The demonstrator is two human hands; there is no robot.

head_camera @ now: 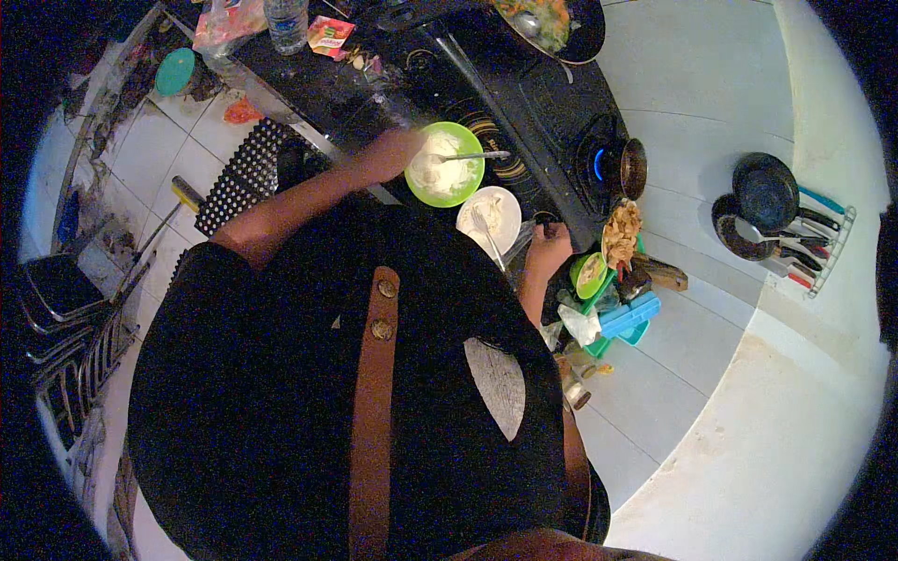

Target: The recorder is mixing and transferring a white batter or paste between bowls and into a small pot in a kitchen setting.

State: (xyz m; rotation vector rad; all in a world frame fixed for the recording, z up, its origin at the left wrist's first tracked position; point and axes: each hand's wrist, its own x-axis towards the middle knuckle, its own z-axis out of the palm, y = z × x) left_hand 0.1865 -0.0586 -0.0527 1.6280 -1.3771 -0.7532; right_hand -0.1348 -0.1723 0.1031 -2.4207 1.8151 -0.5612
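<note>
My left hand (401,156) is at the left rim of a light green bowl (480,184) of white flour. It is blurred, and its fingertips are hard to make out. A spoon (484,156) rests in the flour, its handle over the right rim. Just below stands a white bowl (515,217) with pale batter or flour and a fork (489,235) in it. My right hand (551,242) has its fingers on a dark knob (544,218) at the front of the gas stove (554,165). Beyond it a blue flame (599,163) burns beside a small pan (633,168).
A pan of vegetables (544,24) stands at the far end. To the right are a plate of fried food (621,235), a small green bowl (589,275) and a blue box (630,315). Pans and utensils hang on a wall rack (833,251). A water bottle (286,26) stands upper left.
</note>
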